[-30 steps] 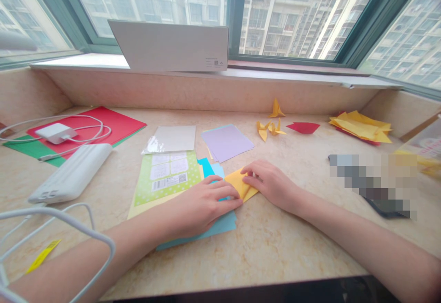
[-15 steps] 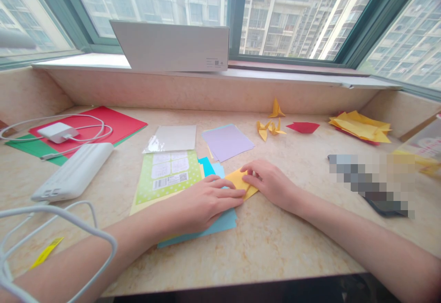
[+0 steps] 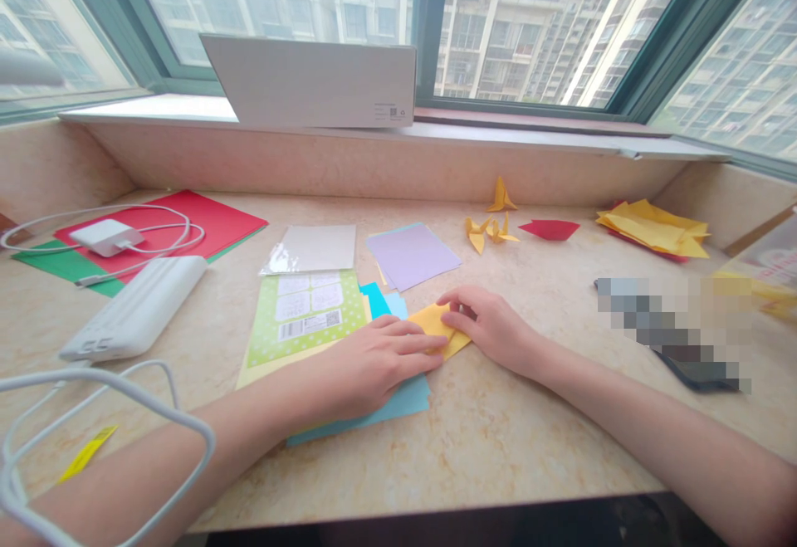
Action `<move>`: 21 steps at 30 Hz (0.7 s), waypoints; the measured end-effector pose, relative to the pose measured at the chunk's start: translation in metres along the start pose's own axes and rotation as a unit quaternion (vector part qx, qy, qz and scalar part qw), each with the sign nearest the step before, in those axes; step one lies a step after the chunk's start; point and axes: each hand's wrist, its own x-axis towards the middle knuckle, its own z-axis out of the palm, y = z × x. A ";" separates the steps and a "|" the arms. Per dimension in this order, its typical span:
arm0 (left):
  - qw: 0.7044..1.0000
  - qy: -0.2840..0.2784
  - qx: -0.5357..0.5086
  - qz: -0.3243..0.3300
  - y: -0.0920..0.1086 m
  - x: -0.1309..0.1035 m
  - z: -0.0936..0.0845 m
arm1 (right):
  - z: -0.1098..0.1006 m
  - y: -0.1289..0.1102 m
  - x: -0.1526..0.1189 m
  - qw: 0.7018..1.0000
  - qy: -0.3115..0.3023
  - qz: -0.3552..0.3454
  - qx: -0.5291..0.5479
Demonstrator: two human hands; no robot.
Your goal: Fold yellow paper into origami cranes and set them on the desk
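Observation:
A folded yellow sheet of origami paper (image 3: 428, 316) lies on the table between my two hands. Flat across its left part and the blue paper (image 3: 398, 402) beneath rests my left hand (image 3: 389, 360), fingers stretched out and pressing down. My right hand (image 3: 482, 319) has its thumb and fingers pinched at the upper right of the yellow paper, where a flap is folded over. My fingers partly cover the folds. Under and left of my left hand is a green dotted paper packet (image 3: 308, 308), with cyan sheets (image 3: 374, 300) sticking out beside it.
Lilac square sheets (image 3: 414, 256) lie beyond my hands. Yellow folded cranes (image 3: 476, 234), a red folded piece (image 3: 549, 230) and a yellow paper pile (image 3: 653, 227) sit at the back right. A white power bank (image 3: 134, 306) and looping cable (image 3: 205, 447) are left; a blurred dark object (image 3: 697, 371) lies right.
The view has shifted very slightly. My right fingers have moved slightly at the flap, and my left fingers still press the yellow paper.

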 end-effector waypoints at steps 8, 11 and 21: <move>1.000 0.002 -0.002 0.005 0.001 0.005 -0.003 | -0.001 -0.003 0.002 1.000 0.006 0.017 0.013; 1.000 -0.002 0.004 0.003 0.002 0.006 -0.003 | 0.000 -0.003 0.005 1.000 0.013 0.027 -0.006; 1.000 0.005 0.010 -0.002 0.003 0.004 -0.004 | -0.038 0.019 0.000 0.963 0.002 -0.219 -0.156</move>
